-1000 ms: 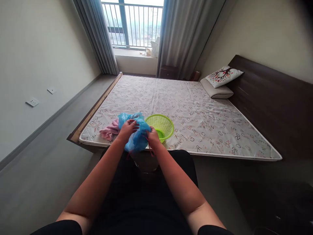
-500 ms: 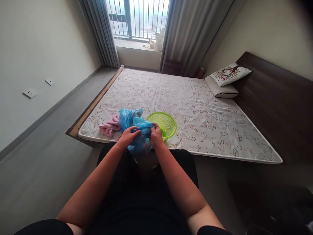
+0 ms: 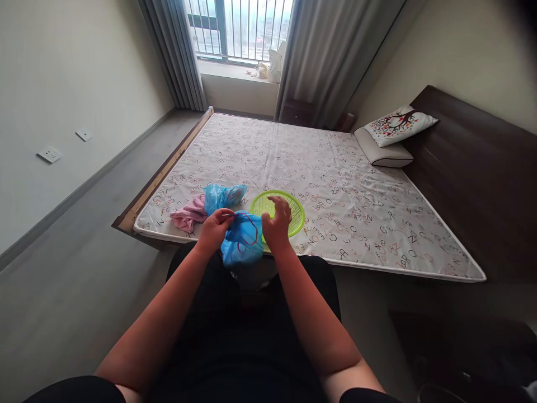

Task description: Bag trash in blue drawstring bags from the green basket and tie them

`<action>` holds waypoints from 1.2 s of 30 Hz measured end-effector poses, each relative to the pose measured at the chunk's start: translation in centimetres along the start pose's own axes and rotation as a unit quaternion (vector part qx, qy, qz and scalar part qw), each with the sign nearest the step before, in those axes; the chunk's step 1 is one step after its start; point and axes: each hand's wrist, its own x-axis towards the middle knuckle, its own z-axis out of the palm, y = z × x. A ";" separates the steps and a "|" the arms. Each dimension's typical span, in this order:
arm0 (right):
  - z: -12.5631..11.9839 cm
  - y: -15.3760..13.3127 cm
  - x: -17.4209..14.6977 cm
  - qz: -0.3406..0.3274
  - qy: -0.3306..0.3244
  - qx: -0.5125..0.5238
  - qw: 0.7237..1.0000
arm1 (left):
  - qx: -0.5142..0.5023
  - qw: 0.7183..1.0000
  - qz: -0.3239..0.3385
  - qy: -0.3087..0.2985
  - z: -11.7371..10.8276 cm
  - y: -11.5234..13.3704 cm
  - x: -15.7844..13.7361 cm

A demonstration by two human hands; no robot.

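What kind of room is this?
It looks like a bedroom: there is a big mattress on a bed, a dark headboard and pillows beside it.

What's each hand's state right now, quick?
Left hand: closed, pinching the top of the blue bag with red string.
Right hand: open, fingers loosely curled, before the green basket.

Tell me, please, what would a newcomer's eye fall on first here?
Probably the green basket, by the near edge of the mattress. Left of it and nearer, the blue bag with red string stands out, at the left fingers. Farther off, the tree-print cushion draws the eye beside the headboard.
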 end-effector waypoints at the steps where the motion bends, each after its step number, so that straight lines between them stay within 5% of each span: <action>1: -0.2 -0.6 0.1 -0.058 -0.030 -0.012 0.998 | -0.001 1.000 0.012 0.003 0.2 0.3 -0.1; 3: -0.3 -1.5 0.3 -0.100 -0.133 0.019 0.986 | -0.005 0.999 0.030 0.010 0.7 0.9 -0.4; 7: 0.5 -2.0 1.0 -0.014 -0.253 0.065 0.965 | -0.038 0.997 0.068 0.007 1.3 2.0 -0.6; 13: 1.7 -1.7 1.1 0.087 -0.194 0.222 0.951 | 0.104 0.970 0.141 0.170 0.8 1.8 -0.8; 19: 2.3 -1.7 -0.6 0.122 -0.191 0.306 0.925 | 0.116 0.990 0.055 0.054 1.3 1.5 -0.8; 28: 3.6 0.6 -1.0 0.198 -0.077 0.285 0.935 | 0.021 0.999 0.035 0.024 2.1 0.9 0.8; 36: 1.7 -1.9 0.1 0.053 -0.133 0.121 0.982 | 0.071 0.991 0.108 0.030 2.1 2.0 0.9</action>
